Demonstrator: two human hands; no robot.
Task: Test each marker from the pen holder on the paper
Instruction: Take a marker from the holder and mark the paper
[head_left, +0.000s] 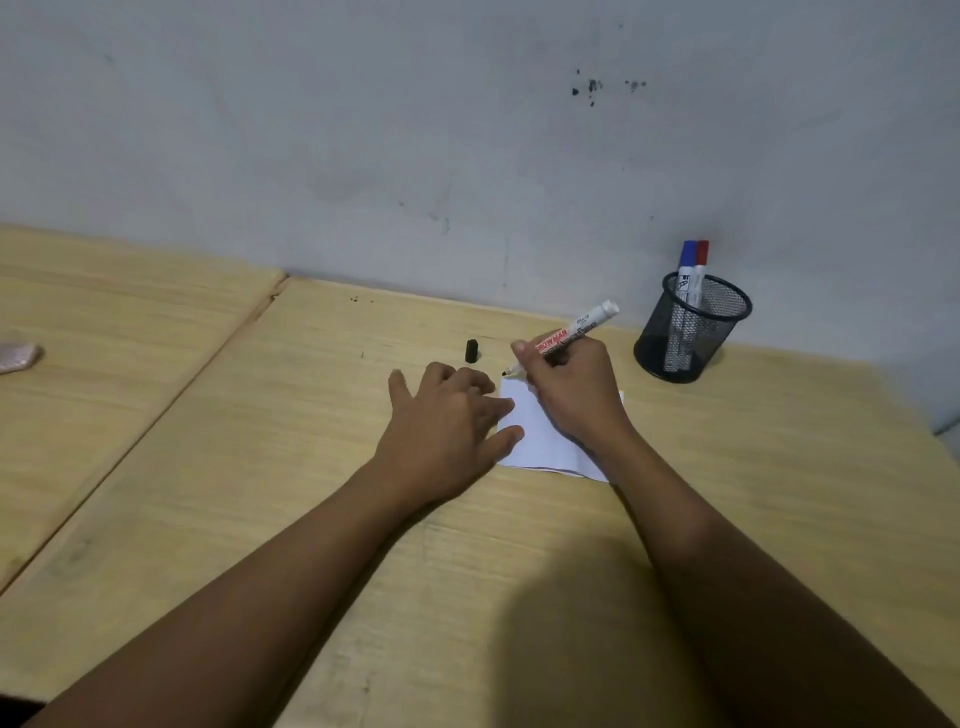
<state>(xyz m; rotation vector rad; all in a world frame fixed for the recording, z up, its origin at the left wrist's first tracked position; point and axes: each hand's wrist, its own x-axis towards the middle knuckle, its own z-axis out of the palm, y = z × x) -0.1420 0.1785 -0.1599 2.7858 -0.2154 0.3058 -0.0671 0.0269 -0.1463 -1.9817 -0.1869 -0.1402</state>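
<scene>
The right hand (566, 387) has a writing grip closed on the uncapped marker (571, 332), tip at the far left corner of the paper (535, 441). The left hand (447, 415) lies flat and open, fingers pinning the sheet's left edge. The marker looks light and stiff, best held low on the barrel; the paper is thin and likely to slide. Its black cap (471, 351) stands on the worktop (311, 493) nearby. The mesh pen holder (691, 332), with blue and red markers, stands well clear.

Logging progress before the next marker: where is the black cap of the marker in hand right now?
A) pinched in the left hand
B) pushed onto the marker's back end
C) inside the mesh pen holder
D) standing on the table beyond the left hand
D: the black cap stands alone on the table, beyond the left hand, while the right hand holds the uncapped marker.
</scene>
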